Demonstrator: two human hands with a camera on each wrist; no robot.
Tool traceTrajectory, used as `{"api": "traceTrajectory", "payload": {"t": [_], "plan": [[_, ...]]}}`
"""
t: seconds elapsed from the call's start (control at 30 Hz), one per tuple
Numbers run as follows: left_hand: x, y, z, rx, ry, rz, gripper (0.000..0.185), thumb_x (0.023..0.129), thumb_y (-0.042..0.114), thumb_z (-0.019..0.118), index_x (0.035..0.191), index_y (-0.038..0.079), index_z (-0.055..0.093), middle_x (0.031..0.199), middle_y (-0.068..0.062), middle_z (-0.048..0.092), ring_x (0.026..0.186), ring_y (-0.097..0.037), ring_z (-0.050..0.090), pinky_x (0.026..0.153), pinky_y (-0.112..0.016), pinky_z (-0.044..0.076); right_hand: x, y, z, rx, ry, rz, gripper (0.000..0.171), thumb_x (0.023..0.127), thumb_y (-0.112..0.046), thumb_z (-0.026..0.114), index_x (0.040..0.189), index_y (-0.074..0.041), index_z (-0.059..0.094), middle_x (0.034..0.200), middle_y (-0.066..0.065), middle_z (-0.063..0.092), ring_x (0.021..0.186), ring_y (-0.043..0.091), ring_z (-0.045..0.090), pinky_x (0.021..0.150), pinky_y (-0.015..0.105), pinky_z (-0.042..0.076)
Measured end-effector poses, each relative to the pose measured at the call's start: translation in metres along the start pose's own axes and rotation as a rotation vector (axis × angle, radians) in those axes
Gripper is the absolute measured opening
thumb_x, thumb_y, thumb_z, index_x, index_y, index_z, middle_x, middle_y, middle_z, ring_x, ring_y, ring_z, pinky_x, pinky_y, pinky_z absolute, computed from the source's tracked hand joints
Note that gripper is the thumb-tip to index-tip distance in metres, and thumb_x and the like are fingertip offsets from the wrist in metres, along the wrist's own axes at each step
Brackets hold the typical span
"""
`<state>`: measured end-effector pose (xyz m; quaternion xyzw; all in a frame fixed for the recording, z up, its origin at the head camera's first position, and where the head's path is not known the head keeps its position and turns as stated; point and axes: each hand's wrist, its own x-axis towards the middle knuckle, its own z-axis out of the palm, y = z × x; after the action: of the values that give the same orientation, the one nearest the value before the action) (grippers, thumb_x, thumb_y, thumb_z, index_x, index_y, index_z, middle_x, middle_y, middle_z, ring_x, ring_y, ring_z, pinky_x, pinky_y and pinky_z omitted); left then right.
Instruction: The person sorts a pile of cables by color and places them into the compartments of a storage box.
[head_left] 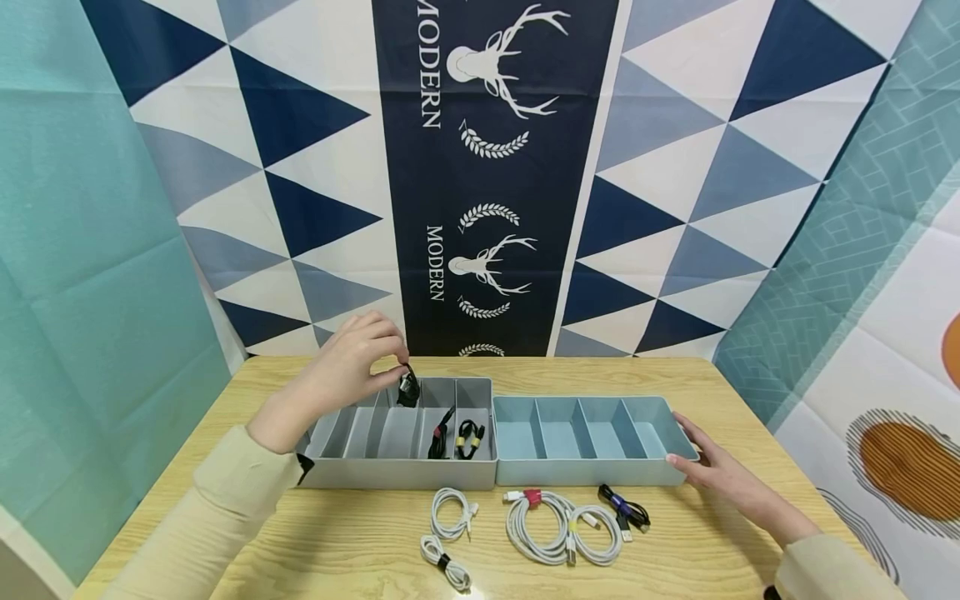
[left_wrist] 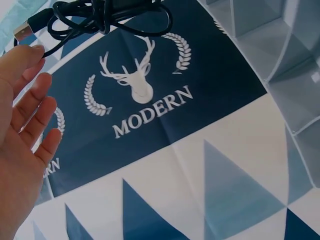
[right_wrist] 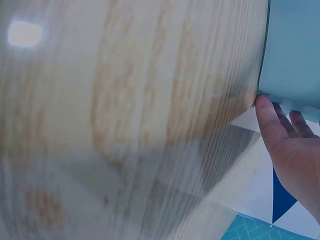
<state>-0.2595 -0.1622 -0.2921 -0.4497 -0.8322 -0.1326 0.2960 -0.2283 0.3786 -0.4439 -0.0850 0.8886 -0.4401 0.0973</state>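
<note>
My left hand [head_left: 396, 367] pinches a coiled black cable [head_left: 407, 388] and holds it just over a back compartment of the grey divider tray [head_left: 397, 477]. In the left wrist view the black cable [left_wrist: 107, 15] hangs above the palm of the left hand [left_wrist: 30, 110], its USB plug by the fingertips, with the grey tray [left_wrist: 295, 65] at the right. My right hand [head_left: 693, 450] rests with straight fingers against the right end of the blue divider tray [head_left: 592, 473]. The right wrist view shows the right hand [right_wrist: 280, 120] touching the blue tray's [right_wrist: 295, 50] corner.
Two bundled black cables [head_left: 453, 437] lie in the grey tray's right compartments. On the wooden table [head_left: 300, 542] in front of the trays lie several coiled white cables [head_left: 558, 529] and a black cable [head_left: 624, 508]. A patterned cloth backdrop stands right behind the table.
</note>
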Motion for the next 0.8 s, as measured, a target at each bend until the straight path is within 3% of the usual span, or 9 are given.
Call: {"api": "traceTrajectory", "payload": {"t": [0.37,0.6,0.8], "plan": [[-0.012,-0.01,0.01,0.048,-0.033,-0.097,0.012,0.077,0.012,0.077,0.078,0.016,0.066,0.085,0.003,0.061,0.089,-0.018,0.05,0.084,-0.04,0.042,-0.001,-0.002,-0.001,-0.015,-0.003,0.014,0.078,0.099,-0.026,0.05,0.153,-0.015,-0.005,0.149,0.038,-0.004,0.121,0.047,0.039,0.077,0.031,0.048],[-0.019,-0.018,0.021,0.048,-0.046,-0.128,0.011,0.077,0.013,0.077,0.079,0.015,0.066,0.086,0.002,0.062,0.088,-0.018,0.05,0.083,-0.04,0.042,-0.001,-0.002,0.001,0.003,-0.004,0.016,0.077,0.099,-0.027,0.049,0.153,-0.014,-0.005,0.149,0.038,-0.005,0.128,0.056,0.027,0.083,0.041,0.049],[-0.027,-0.026,0.033,0.034,-0.064,-0.16,0.012,0.078,0.015,0.078,0.08,0.015,0.066,0.089,0.002,0.062,0.089,-0.018,0.05,0.081,-0.04,0.041,-0.001,-0.002,0.001,0.013,-0.006,0.015,0.077,0.099,-0.026,0.049,0.152,-0.014,-0.005,0.149,0.037,-0.006,0.13,0.057,0.023,0.083,0.041,0.049]]}}
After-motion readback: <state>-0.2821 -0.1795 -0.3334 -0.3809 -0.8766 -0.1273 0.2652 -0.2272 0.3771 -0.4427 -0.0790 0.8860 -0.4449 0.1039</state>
